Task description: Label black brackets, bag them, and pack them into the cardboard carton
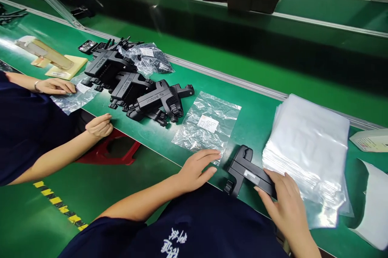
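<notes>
My right hand grips one end of a black plastic bracket, thumb on the near side and fingers on the far side. The part has a small white label and rests by the table's near edge. My left hand is open, fingers stretched out at the near edge of a clear plastic bag with a white printed label. That bag lies flat between my hands and a heap of similar black brackets, some marked BOSCH. Whether my left fingertips press on the bag, I cannot tell.
To the right lies a thick stack of clear bags, with white curled paper beyond it. A co-worker's hands are at the left, one on a labelled bag. A tape dispenser and a filled bag stand behind.
</notes>
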`<state>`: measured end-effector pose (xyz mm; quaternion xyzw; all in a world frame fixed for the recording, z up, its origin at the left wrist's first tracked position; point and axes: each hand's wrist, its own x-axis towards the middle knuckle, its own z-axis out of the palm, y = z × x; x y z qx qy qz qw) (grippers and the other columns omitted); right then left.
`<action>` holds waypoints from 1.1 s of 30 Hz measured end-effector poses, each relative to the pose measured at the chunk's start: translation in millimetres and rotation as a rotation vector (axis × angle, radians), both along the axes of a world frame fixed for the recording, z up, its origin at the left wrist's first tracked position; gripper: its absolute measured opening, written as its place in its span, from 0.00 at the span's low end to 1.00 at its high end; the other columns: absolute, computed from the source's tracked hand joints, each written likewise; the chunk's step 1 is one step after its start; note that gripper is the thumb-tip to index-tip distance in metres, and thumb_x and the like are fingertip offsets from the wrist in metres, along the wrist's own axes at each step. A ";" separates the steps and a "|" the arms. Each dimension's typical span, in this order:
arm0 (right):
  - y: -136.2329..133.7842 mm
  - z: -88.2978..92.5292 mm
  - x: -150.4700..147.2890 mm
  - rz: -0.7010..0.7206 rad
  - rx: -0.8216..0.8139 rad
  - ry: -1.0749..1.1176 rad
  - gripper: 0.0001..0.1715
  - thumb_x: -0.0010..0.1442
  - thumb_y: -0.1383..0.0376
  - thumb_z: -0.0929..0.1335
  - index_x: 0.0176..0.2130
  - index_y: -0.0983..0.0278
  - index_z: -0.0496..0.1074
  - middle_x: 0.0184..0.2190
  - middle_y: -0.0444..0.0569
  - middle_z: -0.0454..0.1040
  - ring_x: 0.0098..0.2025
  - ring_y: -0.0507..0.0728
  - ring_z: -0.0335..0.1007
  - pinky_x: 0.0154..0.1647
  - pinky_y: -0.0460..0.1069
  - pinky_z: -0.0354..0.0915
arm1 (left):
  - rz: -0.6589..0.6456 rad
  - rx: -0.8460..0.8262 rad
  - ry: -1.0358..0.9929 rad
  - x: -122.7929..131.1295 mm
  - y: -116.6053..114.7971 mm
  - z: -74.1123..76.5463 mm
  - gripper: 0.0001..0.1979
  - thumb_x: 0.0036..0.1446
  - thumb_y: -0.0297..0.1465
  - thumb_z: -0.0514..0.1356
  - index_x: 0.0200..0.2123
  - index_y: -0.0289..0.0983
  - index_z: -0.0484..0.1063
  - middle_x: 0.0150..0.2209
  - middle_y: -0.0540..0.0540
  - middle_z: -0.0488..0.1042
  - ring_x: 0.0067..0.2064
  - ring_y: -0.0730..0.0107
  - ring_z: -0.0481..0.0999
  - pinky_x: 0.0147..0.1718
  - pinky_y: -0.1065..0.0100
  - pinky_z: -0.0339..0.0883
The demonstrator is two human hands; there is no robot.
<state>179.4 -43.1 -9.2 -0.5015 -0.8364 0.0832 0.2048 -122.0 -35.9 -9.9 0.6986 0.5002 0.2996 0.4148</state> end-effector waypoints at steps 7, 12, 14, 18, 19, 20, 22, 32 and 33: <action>-20.6 8.8 -0.3 -0.025 0.114 0.083 0.27 0.65 0.60 0.67 0.61 0.58 0.59 0.43 0.55 0.76 0.44 0.66 0.74 0.56 0.67 0.62 | -0.014 -0.512 -0.560 68.1 30.9 17.3 0.33 0.54 0.45 0.65 0.59 0.36 0.65 0.55 0.39 0.73 0.55 0.50 0.72 0.55 0.57 0.63; -14.8 18.5 1.8 -0.184 -0.008 0.145 0.29 0.64 0.55 0.67 0.61 0.57 0.60 0.54 0.58 0.70 0.57 0.70 0.67 0.62 0.73 0.53 | 0.148 -0.545 -0.653 105.6 38.1 13.7 0.27 0.53 0.44 0.66 0.53 0.39 0.68 0.49 0.45 0.74 0.53 0.56 0.71 0.54 0.62 0.63; -7.2 21.1 0.7 -0.285 -0.048 0.231 0.33 0.61 0.52 0.69 0.60 0.60 0.62 0.58 0.60 0.66 0.63 0.72 0.58 0.62 0.73 0.55 | 0.154 -0.498 -0.654 116.4 36.4 13.2 0.27 0.55 0.45 0.65 0.54 0.39 0.66 0.50 0.45 0.73 0.53 0.57 0.70 0.54 0.62 0.63; 7.7 25.1 1.1 -0.374 -0.100 0.447 0.22 0.61 0.54 0.69 0.51 0.62 0.69 0.54 0.59 0.68 0.60 0.68 0.62 0.60 0.66 0.61 | 0.171 -0.386 -0.601 130.6 33.6 13.6 0.28 0.55 0.48 0.63 0.54 0.41 0.64 0.50 0.45 0.72 0.54 0.57 0.69 0.55 0.60 0.62; 10.4 25.8 2.0 -0.350 -0.136 0.492 0.17 0.63 0.57 0.68 0.50 0.61 0.70 0.54 0.58 0.69 0.59 0.66 0.64 0.60 0.65 0.62 | 0.180 -0.388 -0.593 132.6 33.6 13.8 0.28 0.55 0.48 0.63 0.53 0.40 0.64 0.50 0.45 0.72 0.54 0.57 0.70 0.54 0.60 0.63; 12.6 26.3 2.9 -0.318 -0.173 0.526 0.15 0.64 0.60 0.66 0.50 0.60 0.70 0.54 0.57 0.70 0.58 0.64 0.65 0.60 0.63 0.63 | 0.192 -0.400 -0.592 134.2 33.8 13.8 0.28 0.55 0.49 0.63 0.53 0.40 0.64 0.50 0.44 0.72 0.54 0.57 0.70 0.53 0.60 0.64; 15.8 26.3 4.0 -0.282 -0.204 0.550 0.16 0.64 0.62 0.66 0.51 0.60 0.70 0.54 0.56 0.71 0.59 0.63 0.65 0.61 0.63 0.63 | 0.223 -0.432 -0.600 136.3 34.4 13.7 0.27 0.54 0.50 0.63 0.51 0.40 0.65 0.49 0.44 0.72 0.53 0.57 0.71 0.51 0.60 0.65; -7.8 48.1 49.4 -0.221 -0.271 0.541 0.25 0.69 0.62 0.62 0.64 0.53 0.60 0.66 0.51 0.61 0.67 0.61 0.58 0.63 0.61 0.62 | 0.248 -0.638 -0.602 129.0 49.1 28.3 0.33 0.45 0.51 0.68 0.49 0.38 0.68 0.47 0.43 0.77 0.49 0.56 0.75 0.46 0.63 0.69; -14.6 51.0 55.4 -0.252 -0.200 0.489 0.26 0.68 0.60 0.64 0.64 0.52 0.59 0.66 0.51 0.61 0.67 0.63 0.56 0.63 0.63 0.61 | 0.227 -0.651 -0.587 129.5 51.0 31.5 0.33 0.45 0.51 0.67 0.49 0.38 0.69 0.45 0.43 0.77 0.47 0.56 0.76 0.45 0.63 0.70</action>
